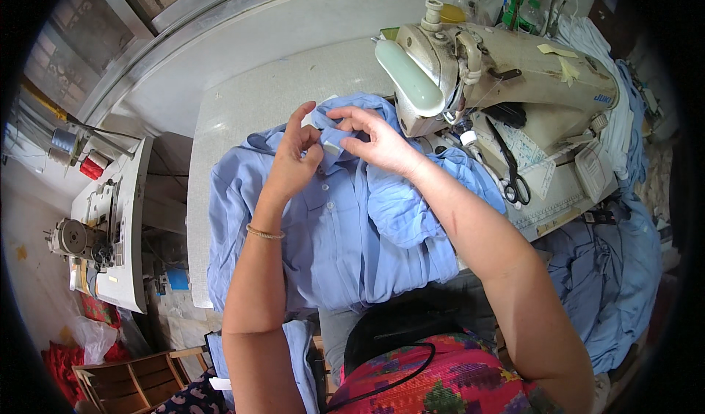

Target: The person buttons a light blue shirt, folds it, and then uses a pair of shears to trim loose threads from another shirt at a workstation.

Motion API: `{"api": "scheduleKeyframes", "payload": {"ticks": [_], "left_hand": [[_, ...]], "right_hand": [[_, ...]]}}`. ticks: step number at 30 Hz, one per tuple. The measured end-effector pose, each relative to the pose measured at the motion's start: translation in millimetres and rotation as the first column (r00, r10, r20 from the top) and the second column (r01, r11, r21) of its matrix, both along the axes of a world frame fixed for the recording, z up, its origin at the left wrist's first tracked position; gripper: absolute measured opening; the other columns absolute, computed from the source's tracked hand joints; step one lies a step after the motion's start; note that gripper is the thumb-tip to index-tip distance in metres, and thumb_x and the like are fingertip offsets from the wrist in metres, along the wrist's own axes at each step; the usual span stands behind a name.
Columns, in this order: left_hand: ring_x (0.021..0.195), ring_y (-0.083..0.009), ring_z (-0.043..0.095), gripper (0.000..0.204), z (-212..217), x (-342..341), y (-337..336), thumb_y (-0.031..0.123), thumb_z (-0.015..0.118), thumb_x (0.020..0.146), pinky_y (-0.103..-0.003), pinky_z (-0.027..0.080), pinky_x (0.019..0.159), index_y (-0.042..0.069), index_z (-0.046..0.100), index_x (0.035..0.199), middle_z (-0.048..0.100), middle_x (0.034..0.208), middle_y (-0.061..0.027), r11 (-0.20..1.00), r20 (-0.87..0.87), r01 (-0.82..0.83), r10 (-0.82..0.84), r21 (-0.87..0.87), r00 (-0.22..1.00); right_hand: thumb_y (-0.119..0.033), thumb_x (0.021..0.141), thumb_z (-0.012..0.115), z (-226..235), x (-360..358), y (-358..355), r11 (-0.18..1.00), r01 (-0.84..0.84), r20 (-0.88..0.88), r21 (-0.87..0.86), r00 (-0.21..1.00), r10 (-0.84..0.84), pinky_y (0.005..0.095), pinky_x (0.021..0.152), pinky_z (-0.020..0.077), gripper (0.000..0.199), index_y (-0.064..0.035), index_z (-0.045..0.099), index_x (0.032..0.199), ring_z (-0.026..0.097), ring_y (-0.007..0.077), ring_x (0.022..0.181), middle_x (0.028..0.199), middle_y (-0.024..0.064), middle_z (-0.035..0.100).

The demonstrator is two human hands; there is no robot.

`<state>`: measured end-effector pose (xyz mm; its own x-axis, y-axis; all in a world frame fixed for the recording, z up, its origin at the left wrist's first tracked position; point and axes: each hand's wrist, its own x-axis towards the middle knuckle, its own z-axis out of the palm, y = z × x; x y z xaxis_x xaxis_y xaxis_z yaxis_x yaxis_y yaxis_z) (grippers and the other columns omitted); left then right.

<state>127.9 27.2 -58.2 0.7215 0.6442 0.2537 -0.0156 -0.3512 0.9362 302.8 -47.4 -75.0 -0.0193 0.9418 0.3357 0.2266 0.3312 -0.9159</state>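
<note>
patterned top [440, 377]; blue shirt [341, 223] lengthwise, collar [334, 133] pointing away; hands [380, 144] around it, grip unclear.

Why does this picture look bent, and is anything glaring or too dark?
Head view: fisheye distortion bows the window sill, and corners go black; head view: a bright patch shows on the worktable; head view: the blue shirt is clear enough to show buttons, while beneath the side table is dim.
</note>
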Motion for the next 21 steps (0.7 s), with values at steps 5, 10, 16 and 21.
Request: {"api": "scheduleKeyframes", "payload": {"ticks": [5, 10, 16, 21], "left_hand": [[0.07, -0.0059, 0.048, 0.056, -2.2, 1.4, -0.5, -0.008, 0.046, 0.086, -0.019, 0.04, 0.06, 0.007, 0.029, 0.138, 0.052, 0.088, -0.0034, 1.0, 0.01, -0.008, 0.008, 0.0, 1.0], [0.073, -0.0067, 0.048, 0.055, -7.3, 1.7, 4.4, -0.005, 0.051, 0.086, -0.02, 0.041, 0.063, 0.007, 0.032, 0.135, 0.052, 0.096, -0.005, 0.999, 0.017, -0.052, 0.052, -0.003, 0.998], [0.097, -0.0194, 0.05, 0.024, -1.4, 1.6, -1.3, 0.008, 0.066, 0.074, -0.032, 0.04, 0.087, 0.005, 0.06, 0.097, 0.052, 0.106, -0.0094, 0.924, 0.014, -0.139, 0.143, 0.357, 0.99], [0.113, -0.028, 0.045, 0.011, 1.5, 3.0, -11.0, 0.015, 0.069, 0.073, -0.038, 0.036, 0.096, 0.005, 0.065, 0.075, 0.052, 0.118, -0.0121, 0.882, -0.116, -0.135, 0.209, 0.452, 0.971]], "right_hand": [[-0.006, 0.085, 0.059, 2.5, 2.9, -1.3, 0.996, -0.07, -0.205, -0.053, 0.977, 0.058, 0.0247, 0.085, 0.0414, 0.048, -0.0032, 0.042, 0.13, 0.054, 0.0088, 0.089, 0.091, 0.001, 0.058], [-0.006, 0.086, 0.058, 1.5, 2.5, -0.2, 0.992, -0.11, -0.249, -0.059, 0.964, 0.092, 0.0238, 0.082, 0.042, 0.049, -0.0034, 0.04, 0.132, 0.054, 0.0083, 0.087, 0.092, 0.0017, 0.059], [-0.005, 0.086, 0.058, 0.2, 2.4, -0.7, 0.992, -0.108, -0.327, -0.064, 0.941, 0.081, 0.0226, 0.08, 0.0418, 0.05, -0.0039, 0.04, 0.132, 0.053, 0.0066, 0.086, 0.091, 0.0013, 0.058], [-0.004, 0.086, 0.058, 5.8, -0.6, -4.3, 0.991, -0.093, -0.32, -0.092, 0.946, 0.059, 0.0209, 0.078, 0.041, 0.05, -0.0044, 0.04, 0.132, 0.051, 0.0052, 0.082, 0.09, -0.0002, 0.056]]}}
